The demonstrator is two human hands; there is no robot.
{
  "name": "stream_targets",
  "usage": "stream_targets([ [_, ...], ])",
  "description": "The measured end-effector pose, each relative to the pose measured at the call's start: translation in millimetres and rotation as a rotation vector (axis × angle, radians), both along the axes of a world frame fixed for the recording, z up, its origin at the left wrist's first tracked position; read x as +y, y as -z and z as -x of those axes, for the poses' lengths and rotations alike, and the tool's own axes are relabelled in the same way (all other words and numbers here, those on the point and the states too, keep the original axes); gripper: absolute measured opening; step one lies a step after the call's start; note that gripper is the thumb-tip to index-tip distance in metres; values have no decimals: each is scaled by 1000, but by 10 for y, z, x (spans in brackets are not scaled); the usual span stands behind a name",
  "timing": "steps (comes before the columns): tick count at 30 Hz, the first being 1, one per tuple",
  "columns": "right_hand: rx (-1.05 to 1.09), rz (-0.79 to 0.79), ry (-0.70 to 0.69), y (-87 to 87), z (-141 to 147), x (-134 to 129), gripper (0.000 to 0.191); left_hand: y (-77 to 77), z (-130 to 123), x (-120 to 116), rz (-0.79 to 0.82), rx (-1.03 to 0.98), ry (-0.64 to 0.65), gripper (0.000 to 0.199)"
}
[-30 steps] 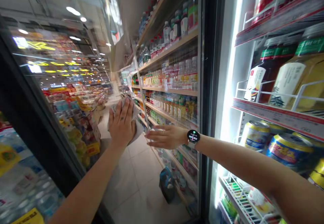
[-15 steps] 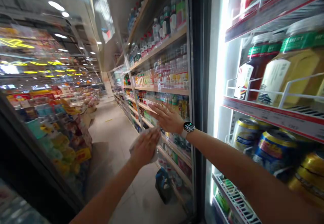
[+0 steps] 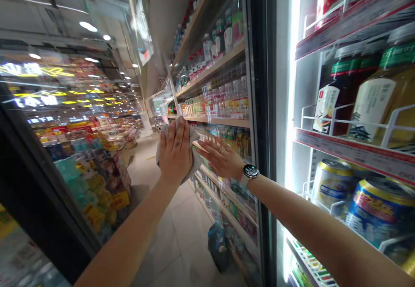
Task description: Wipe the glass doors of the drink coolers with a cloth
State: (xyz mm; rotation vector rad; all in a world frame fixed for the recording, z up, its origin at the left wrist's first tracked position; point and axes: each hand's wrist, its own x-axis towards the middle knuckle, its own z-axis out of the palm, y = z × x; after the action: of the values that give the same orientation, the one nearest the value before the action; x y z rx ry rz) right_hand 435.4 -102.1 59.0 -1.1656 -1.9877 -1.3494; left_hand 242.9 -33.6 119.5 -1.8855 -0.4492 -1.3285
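The left hand [image 3: 175,153] is pressed flat against the glass door [image 3: 212,84] of a refrigerated cabinet, its fingers [image 3: 177,135] upright and slightly spread. A crumpled grey cloth [image 3: 194,159] is held between palm and pane, with its folds showing on both sides of the hand. The cloth is kept in place by the pressure of the flat palm rather than by a closed grip.

The right hand [image 3: 220,159], with a smartwatch [image 3: 250,171] on its wrist, is held open just beside the left hand, on the same side of the glass door. Its fingers are extended toward the pane and nothing is gripped, but whether they touch the glass cannot be told.

Beyond the glass door, bottled drinks are ranked on wooden shelves [image 3: 217,120], and a pale tiled floor [image 3: 171,243] is seen below the hands. To the right of the glass door, behind its black frame [image 3: 261,105], bottles [image 3: 337,101] and gold-rimmed cans [image 3: 379,207] are stood on white wire racks [image 3: 356,125].
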Motion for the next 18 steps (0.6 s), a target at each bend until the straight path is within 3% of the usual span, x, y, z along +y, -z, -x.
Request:
stream_targets([
  [3,10,22,2,-36,-58,-67,57,119,25,-5,-24,57,14,66],
  [7,204,-73,99,-60,-262,-171,58,467,176,14,-37,131,-14,64],
  [10,330,-125,155,-36,-397,-174,61,948,277,35,-51,205,-27,62],
  [14,331,-156,143,10,-434,-114,65,1654,424,62,-124,410,8,60],
  [16,313,-180,123,19,-424,-94,67,1732,467,79,-144,494,6,61],
  [18,305,-193,113,18,-417,-85,68,1505,433,83,-92,417,-19,63],
])
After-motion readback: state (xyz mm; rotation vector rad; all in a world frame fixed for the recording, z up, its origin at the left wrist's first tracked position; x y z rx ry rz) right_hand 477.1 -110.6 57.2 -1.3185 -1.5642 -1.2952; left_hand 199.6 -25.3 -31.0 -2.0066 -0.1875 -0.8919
